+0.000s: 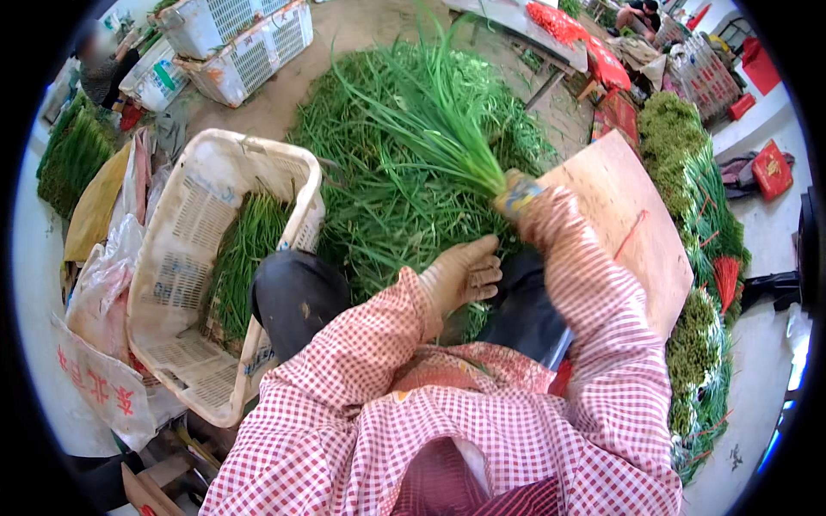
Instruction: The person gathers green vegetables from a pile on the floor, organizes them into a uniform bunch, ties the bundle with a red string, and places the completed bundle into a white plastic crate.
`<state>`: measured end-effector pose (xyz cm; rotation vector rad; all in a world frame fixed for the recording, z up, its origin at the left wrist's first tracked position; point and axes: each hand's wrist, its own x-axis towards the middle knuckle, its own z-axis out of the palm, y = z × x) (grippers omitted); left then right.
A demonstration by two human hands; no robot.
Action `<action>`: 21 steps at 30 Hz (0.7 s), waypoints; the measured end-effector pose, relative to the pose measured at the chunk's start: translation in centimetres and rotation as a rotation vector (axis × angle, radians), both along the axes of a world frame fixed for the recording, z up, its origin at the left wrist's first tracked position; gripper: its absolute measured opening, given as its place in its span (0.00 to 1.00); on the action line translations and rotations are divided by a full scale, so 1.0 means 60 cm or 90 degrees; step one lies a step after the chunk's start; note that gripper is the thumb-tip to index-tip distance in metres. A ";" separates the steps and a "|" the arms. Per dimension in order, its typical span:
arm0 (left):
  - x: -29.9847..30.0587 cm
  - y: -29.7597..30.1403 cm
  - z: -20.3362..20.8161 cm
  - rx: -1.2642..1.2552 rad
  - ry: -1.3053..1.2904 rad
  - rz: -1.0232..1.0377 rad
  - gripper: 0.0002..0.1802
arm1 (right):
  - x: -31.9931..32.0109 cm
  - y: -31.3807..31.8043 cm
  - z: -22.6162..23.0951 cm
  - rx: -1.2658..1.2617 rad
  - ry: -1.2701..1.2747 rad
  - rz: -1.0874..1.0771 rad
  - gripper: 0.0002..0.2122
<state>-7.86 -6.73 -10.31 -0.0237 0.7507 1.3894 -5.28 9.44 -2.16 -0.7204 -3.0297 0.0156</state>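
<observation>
My right hand (pixel 519 196), in a worn glove, grips a bunch of long green chives (pixel 447 142) at its base end. The leaves fan up and to the left over a large heap of loose greens (pixel 379 206). My left hand (pixel 465 273), also gloved, hangs between my knees below the bunch. Its fingers are loosely curled and apart, and nothing shows in them. The near edge of the heap lies just beyond this hand.
A white plastic crate (pixel 181 258) with some greens inside stands at my left knee. On my right lies a wooden board (pixel 628 224), with stacked tied bunches (pixel 705 224) beyond it. Crates (pixel 245 64) and a low table (pixel 525 30) stand farther off; other people sit in the background.
</observation>
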 end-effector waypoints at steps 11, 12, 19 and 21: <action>0.011 -0.068 -0.078 -0.166 0.011 0.022 0.24 | 0.156 -0.189 -0.259 -0.331 -0.005 0.131 0.25; 0.013 -0.070 -0.064 -0.130 0.076 0.081 0.23 | 0.152 -0.180 -0.261 -0.340 0.006 0.141 0.26; -0.025 -0.108 -0.028 0.034 0.168 0.160 0.19 | 0.096 -0.135 -0.167 -0.495 -0.034 0.156 0.29; -0.027 -0.118 -0.003 -0.115 0.286 0.180 0.17 | 0.086 -0.110 -0.056 -0.505 -0.148 0.178 0.28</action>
